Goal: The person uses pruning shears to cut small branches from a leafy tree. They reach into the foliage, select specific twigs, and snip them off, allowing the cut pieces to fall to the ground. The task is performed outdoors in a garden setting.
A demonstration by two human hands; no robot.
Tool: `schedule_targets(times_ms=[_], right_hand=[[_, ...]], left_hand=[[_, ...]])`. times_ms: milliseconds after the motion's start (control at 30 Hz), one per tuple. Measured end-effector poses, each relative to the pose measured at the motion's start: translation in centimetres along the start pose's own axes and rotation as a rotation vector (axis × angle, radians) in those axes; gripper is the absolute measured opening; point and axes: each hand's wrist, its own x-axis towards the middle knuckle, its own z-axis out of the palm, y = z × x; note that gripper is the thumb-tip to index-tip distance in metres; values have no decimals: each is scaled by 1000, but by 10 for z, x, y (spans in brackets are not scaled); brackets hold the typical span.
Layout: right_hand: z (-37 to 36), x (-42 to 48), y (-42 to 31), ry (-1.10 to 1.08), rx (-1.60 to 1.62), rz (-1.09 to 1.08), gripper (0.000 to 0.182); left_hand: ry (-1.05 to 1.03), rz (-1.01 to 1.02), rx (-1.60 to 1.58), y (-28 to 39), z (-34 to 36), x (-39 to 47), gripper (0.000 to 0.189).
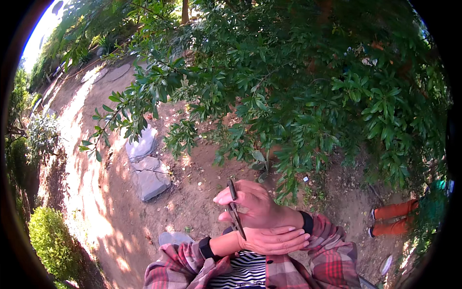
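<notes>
In my right hand [258, 204], which comes in from the right side, is a slim, dark, worn metal hand tool [235, 215] that looks like pruning snips. It passes between the fingers and thumb, its pointed end towards my left wrist. My left hand [272, 240] lies just below, palm hidden, its fingers stretched out along the underside of my right wrist. Both wrists carry dark bands. Above and beyond the hands hang leafy green branches [252, 104] of a shrub or small tree; some leaves reach down close to my right hand.
Flat stepping stones [153, 184] lie on the bare soil at the left, and a small cactus [259, 162] grows ahead. At the right, another person in orange trousers [395, 216] stands partly behind foliage. A bright green bush [52, 238] is at the lower left.
</notes>
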Motion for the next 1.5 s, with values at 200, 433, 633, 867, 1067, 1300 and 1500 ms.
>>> schedule_targets(times_ms=[200,433,633,867,1067,1300,1500], right_hand=[[-47,56,-49,146,209,-285,35],[-49,80,-80,299,266,-446,38],[-40,94,-78,269,249,-458,53],[-21,111,-97,397,119,-568,43],[-28,102,-107,187,87,-690,8],[-21,85,-86,42,-88,-488,29],[-25,80,-87,223,161,-305,32]], left_hand=[[199,250,501,-19,-15,39,36],[228,264,399,-27,-35,48,35],[208,250,301,-25,-33,48,35],[140,213,264,-19,-41,51,34],[111,210,246,-24,-38,52,33],[62,156,266,-22,-44,42,33],[57,126,245,-17,-42,35,33]])
